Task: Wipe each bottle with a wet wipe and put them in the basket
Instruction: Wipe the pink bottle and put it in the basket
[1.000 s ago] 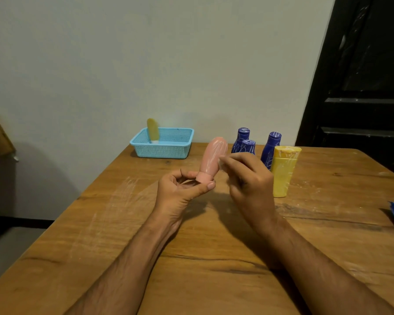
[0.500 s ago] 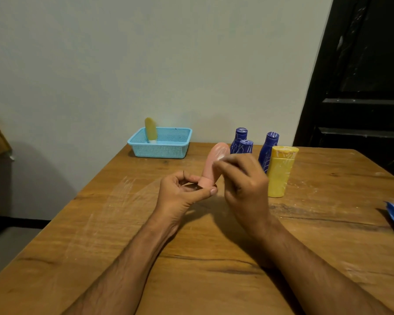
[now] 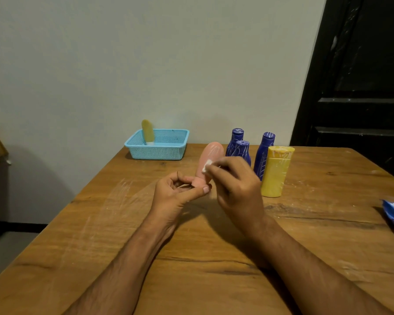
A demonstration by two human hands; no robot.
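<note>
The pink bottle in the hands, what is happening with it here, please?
A person is cleaning it. The left hand holds the pink bottle by its cap end, and the right hand pinches a small white wipe against its side. One pale yellow bottle stands in the blue basket. Three blue bottles and a yellow bottle wait on the wooden table.

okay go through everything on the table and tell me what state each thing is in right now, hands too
pink bottle: cap end down, tilted, held off the table
left hand: grips the pink bottle's cap end
right hand: pinches the wet wipe
wet wipe: bunched, against the pink bottle
basket: holds one pale yellow bottle
three blue bottles: upright, capped
yellow bottle: standing on its cap
</note>
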